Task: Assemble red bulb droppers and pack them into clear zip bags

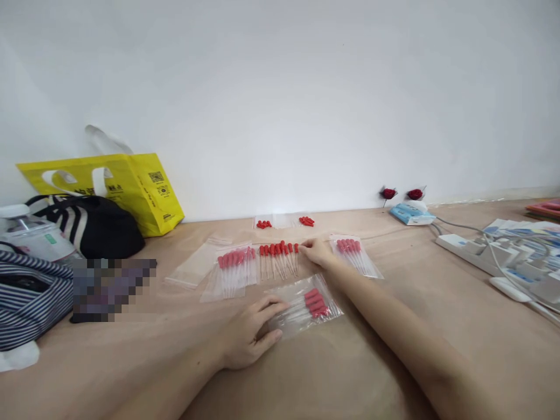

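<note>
Several clear droppers with red bulbs (278, 251) lie in a row at the middle of the table. At the right end of that row my right hand (315, 252) has its fingertips together on a red bulb. My left hand (254, 331), thumb and fingers apart, rests at the left edge of a clear bag of red-bulb droppers (306, 306). Further filled bags lie to the left (230, 271) and to the right (353, 255) of the row. Flat clear bags (192, 268) are spread at the left.
Two small groups of red bulbs (263, 224) lie near the wall. A yellow bag (149, 192), a black bag (109, 224) and a striped bag (35, 297) stand left. At right are a blue tissue pack (411, 214), a power strip (472, 254) with cables, and dark red roses (388, 193).
</note>
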Available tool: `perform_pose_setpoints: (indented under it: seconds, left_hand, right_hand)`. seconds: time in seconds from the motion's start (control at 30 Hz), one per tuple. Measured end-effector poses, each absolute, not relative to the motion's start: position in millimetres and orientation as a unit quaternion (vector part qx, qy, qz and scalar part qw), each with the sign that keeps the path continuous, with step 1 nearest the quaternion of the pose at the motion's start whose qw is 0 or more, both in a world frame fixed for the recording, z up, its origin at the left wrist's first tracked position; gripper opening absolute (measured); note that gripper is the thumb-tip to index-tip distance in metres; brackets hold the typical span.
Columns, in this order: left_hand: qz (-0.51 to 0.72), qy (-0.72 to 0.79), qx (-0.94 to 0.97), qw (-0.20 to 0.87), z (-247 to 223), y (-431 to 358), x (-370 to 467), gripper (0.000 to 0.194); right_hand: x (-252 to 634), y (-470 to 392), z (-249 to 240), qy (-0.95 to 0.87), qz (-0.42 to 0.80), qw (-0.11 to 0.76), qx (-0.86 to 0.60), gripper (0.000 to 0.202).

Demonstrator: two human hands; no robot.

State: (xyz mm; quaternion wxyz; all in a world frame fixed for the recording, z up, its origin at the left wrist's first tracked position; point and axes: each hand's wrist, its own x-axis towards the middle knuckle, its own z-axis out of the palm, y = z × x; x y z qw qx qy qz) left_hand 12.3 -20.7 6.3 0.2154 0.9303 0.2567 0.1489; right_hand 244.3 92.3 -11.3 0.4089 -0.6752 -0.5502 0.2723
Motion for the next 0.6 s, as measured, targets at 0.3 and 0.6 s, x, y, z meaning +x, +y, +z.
perform_pose_setpoints:
  seconds: [0.3,0.6]
  left_hand:
    - [0.164,0.254,0.928,0.216,9.8,-23.0,12.8,0.031]
    - [0.137,0.284,0.925,0.213,5.4,-20.7,11.9,0.038]
  right_hand:
    - [227.7,125.6,-17.8,-0.495,0.28,0.418,-0.709,0.012]
    - [290.6,72.1,-7.5,-0.406,0.269,0.629,-0.606,0.028]
